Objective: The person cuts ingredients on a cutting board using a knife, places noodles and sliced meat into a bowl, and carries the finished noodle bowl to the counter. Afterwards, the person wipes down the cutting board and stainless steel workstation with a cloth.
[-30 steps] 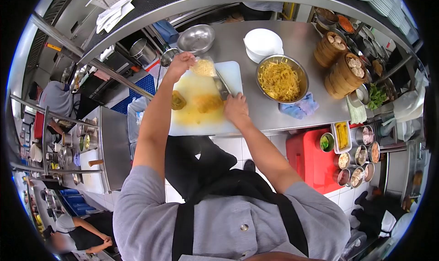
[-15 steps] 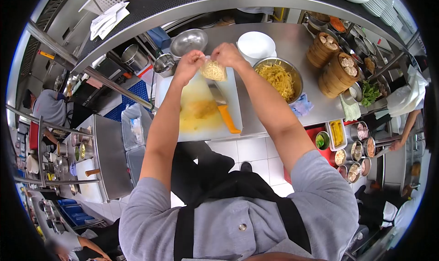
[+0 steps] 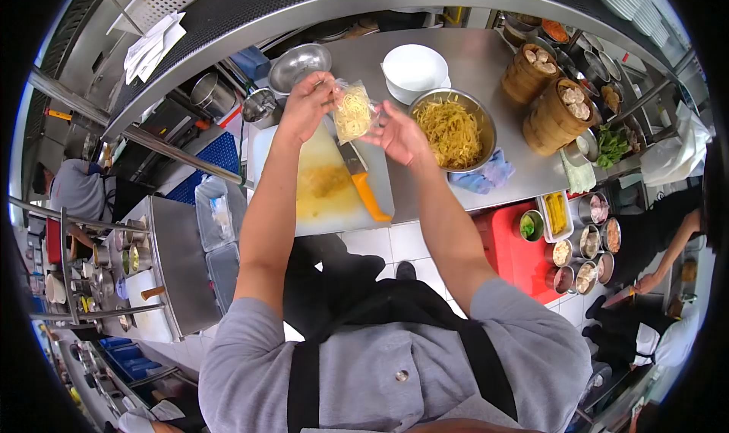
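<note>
A small clear plastic bag of pale thin shreds is held up above the far part of the cutting board. My left hand pinches its upper left edge. On the other side, my right hand has its thumb and fingers around the bag's right edge. Below the bag, a knife with an orange handle lies on the yellow-stained white cutting board, its blade partly under the bag. Just right of my right hand stands a steel bowl of yellow shreds.
White bowls and an empty-looking steel bowl stand at the back. Bamboo steamers with dumplings are on the right. A blue cloth lies by the counter edge. Overhead runs a shelf. Another person's arm is at far right.
My right hand has moved from the bag's top down to its right side, with the fingers more spread. The bag now faces me more upright. The camera view has shifted slightly.
</note>
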`<state>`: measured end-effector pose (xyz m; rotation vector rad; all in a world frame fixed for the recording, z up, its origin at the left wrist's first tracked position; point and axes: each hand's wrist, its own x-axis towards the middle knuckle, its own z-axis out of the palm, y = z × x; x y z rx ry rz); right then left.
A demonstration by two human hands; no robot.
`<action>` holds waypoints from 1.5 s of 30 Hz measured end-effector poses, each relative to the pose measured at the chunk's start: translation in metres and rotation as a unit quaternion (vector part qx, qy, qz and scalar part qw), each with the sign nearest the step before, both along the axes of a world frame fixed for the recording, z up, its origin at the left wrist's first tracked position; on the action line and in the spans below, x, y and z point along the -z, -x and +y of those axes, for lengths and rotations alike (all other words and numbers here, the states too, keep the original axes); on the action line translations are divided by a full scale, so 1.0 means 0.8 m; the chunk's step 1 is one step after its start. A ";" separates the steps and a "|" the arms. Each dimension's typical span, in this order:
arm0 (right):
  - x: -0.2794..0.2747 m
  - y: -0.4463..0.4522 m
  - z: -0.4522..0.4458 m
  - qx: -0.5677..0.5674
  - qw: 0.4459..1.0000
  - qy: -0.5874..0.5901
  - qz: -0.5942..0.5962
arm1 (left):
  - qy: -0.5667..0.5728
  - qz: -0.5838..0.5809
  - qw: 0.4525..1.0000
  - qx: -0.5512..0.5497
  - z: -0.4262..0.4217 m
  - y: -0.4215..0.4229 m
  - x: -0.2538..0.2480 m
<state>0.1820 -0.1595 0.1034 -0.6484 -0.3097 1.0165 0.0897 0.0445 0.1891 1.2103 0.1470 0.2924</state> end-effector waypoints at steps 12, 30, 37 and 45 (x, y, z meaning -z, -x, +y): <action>-0.021 0.112 0.003 0.043 0.967 -0.177 0.180 | -0.336 0.017 0.936 -0.103 -0.092 0.069 -0.028; -0.059 0.125 -0.022 -0.001 0.962 -0.245 0.118 | -0.702 -0.155 0.652 -0.242 -0.164 0.148 -0.031; -0.069 0.129 -0.017 0.065 0.969 -0.179 0.157 | -0.658 -0.182 0.671 -0.288 -0.173 0.150 -0.040; -0.065 0.131 -0.016 0.038 0.970 -0.199 0.135 | -0.694 -0.170 0.632 -0.301 -0.178 0.135 -0.052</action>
